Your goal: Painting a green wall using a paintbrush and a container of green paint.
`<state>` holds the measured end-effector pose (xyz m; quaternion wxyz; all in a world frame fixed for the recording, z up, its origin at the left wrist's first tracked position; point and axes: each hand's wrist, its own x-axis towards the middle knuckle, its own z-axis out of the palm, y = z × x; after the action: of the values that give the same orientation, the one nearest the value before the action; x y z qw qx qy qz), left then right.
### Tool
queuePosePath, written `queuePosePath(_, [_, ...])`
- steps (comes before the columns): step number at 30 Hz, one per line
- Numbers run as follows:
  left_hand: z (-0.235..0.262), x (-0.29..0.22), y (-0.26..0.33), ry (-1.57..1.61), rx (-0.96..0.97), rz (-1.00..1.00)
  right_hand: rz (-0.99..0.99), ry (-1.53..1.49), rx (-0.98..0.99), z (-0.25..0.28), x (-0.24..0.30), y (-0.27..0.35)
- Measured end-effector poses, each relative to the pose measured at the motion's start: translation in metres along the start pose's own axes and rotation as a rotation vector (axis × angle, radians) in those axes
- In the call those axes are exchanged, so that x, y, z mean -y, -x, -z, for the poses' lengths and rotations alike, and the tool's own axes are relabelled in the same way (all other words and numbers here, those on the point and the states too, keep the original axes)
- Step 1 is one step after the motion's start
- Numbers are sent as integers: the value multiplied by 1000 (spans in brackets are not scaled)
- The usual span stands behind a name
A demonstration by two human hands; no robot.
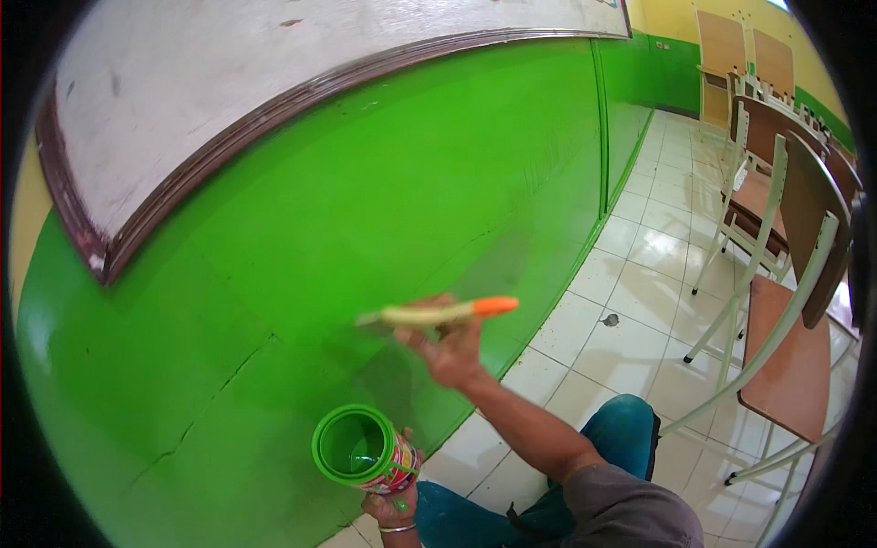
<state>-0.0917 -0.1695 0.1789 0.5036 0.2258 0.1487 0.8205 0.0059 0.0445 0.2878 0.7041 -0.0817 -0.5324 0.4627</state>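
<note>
My right hand (445,352) grips a paintbrush (429,315) with a pale yellow handle and an orange end. The brush lies nearly level in front of the green wall (365,210); its bristle end is blurred, so I cannot tell if it touches the wall. Lower down, my left hand (395,507) is wrapped round a paint can (399,466) with a colourful label. Green paint coats the can's rim and inside, with a shiny pool at the bottom. A bracelet circles my left wrist, and a green smear marks that hand.
Above the green paint hangs a whitish board (219,82) in a brown frame (274,100). A crack (219,393) runs across the wall's lower left. White floor tiles (639,265) meet the wall's foot. Wooden chairs (790,356) with pale metal legs stand at right. A small dark scrap (610,320) lies on the tiles.
</note>
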Motion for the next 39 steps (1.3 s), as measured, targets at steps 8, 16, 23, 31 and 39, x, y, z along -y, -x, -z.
queuePosePath(8, [-1,-14,21,30,-30,13,-58,12,-664,118,-41,-141])
queuePosePath(16, [11,-25,38,-74,34,-16,373,443,-300,16,-22,-62])
queuePosePath(23, [21,-13,30,-32,47,29,-151,-12,0,-17,66,-11])
queuePosePath(31, [29,9,25,68,74,108,-456,-6,267,12,171,-25])
queuePosePath(39, [36,26,38,126,141,196,-392,341,585,0,202,37])
